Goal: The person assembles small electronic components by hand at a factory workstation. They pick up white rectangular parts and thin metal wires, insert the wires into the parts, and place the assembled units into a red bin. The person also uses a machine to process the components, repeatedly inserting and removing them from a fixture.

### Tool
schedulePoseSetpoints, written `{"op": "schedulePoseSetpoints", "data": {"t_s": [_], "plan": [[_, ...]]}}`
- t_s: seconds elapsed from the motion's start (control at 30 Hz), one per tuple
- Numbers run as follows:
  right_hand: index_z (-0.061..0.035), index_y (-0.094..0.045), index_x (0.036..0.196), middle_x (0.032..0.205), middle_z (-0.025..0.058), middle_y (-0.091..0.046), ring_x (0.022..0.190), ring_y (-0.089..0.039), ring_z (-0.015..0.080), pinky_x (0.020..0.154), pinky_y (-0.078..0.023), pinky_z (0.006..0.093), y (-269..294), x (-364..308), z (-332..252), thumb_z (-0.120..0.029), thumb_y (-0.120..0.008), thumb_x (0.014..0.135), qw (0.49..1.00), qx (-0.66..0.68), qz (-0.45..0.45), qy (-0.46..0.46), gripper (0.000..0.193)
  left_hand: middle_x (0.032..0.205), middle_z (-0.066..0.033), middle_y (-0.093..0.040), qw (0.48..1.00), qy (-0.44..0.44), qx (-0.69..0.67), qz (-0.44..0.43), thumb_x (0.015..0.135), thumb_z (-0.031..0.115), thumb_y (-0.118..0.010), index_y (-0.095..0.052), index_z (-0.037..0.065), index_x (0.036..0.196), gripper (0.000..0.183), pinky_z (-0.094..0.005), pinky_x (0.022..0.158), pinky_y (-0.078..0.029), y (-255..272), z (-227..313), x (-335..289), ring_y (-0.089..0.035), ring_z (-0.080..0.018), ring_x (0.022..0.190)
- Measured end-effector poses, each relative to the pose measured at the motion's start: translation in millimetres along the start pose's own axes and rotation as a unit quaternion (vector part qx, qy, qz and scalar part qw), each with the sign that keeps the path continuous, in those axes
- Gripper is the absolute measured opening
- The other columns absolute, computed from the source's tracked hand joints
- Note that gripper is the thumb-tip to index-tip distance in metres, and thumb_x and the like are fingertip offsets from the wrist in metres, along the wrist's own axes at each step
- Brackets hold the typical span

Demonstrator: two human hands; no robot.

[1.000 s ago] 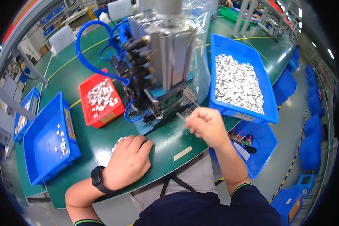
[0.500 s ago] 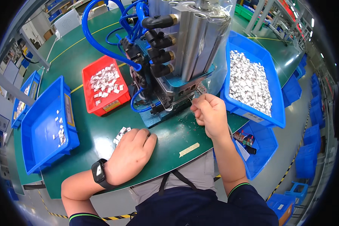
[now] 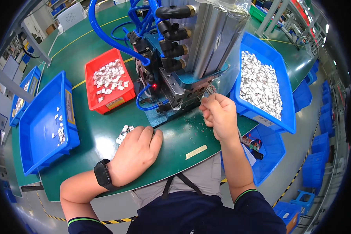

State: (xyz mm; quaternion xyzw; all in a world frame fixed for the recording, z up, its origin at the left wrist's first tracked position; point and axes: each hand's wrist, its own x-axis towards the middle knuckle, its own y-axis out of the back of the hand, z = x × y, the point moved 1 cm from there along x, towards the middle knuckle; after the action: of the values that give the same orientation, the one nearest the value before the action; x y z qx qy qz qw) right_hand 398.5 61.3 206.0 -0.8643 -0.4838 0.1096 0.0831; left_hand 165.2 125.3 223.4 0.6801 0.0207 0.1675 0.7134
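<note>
My right hand (image 3: 222, 117) is closed in a pinch at the front of a bench press machine (image 3: 187, 87). Between its thumb and forefinger is a thin metallic piece (image 3: 201, 98), mostly hidden by the fingers, its tip toward the machine's tooling. My left hand (image 3: 138, 152) lies palm down on the green table, fingers curled together. Whether anything is under those fingers is hidden. Just beyond them sits a small pile of white and silver pieces (image 3: 124, 133), partly covered by the hand.
A red bin (image 3: 93, 95) of similar pieces stands left of the machine. Farther left is a blue bin (image 3: 39, 124) with a few pieces. A full blue bin (image 3: 286, 97) stands right. Blue hoses (image 3: 105, 45) arch over the machine. Yellow tape (image 3: 196, 152) marks the table (image 3: 175, 144).
A red light now shows on the machine. My watch face has gone dark. The view has shifted slightly; both hands keep nearly the same places.
</note>
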Motion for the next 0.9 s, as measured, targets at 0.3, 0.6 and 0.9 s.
{"op": "schedulePoseSetpoints", "data": {"t_s": [0.3,0.6,0.9], "plan": [[-0.002,-0.058,0.071,0.06,-0.0006,-0.054,0.047,-0.041,0.0016,0.041,-0.03,0.0185,1.3,-3.0,4.8,-0.012,-0.061,0.087,0.998,-0.011,0.001,0.061,0.019,0.098,-0.0182,-0.059,0.999,0.002,-0.021,0.024,0.075,0.001,-0.057,-0.052,-0.005,0.112,0.038,-0.0394,0.078,-0.048,1.2,-3.9,0.9,-0.058,-0.0324,0.087],[-0.0014,-0.059,0.075,0.069,0.0011,-0.06,0.057,-0.048,0.0026,0.05,-0.037,0.0192,13.0,-9.1,13.7,-0.009,-0.061,0.087,0.981,-0.009,-0.11,0.158,0.014,0.09,-0.0162,-0.062,0.968,0.025,-0.214,0.131,0.077,-0.005,-0.064,-0.06,-0.002,0.098,0.022,-0.0381,0.072,-0.05,-1.5,-17.4,6.7,-0.061,-0.0329,0.079],[-0.001,-0.059,0.076,0.072,0.0,-0.058,0.059,-0.045,0.0024,0.052,-0.036,0.019,14.3,-9.6,13.5,-0.007,-0.062,0.086,0.97,-0.005,-0.156,0.185,0.012,0.086,-0.0041,-0.061,0.815,0.214,-0.533,0.077,0.091,0.002,-0.061,-0.06,-0.004,0.107,0.017,-0.0257,0.077,-0.052,5.6,-14.2,14.2,-0.065,-0.0128,0.086]]}}
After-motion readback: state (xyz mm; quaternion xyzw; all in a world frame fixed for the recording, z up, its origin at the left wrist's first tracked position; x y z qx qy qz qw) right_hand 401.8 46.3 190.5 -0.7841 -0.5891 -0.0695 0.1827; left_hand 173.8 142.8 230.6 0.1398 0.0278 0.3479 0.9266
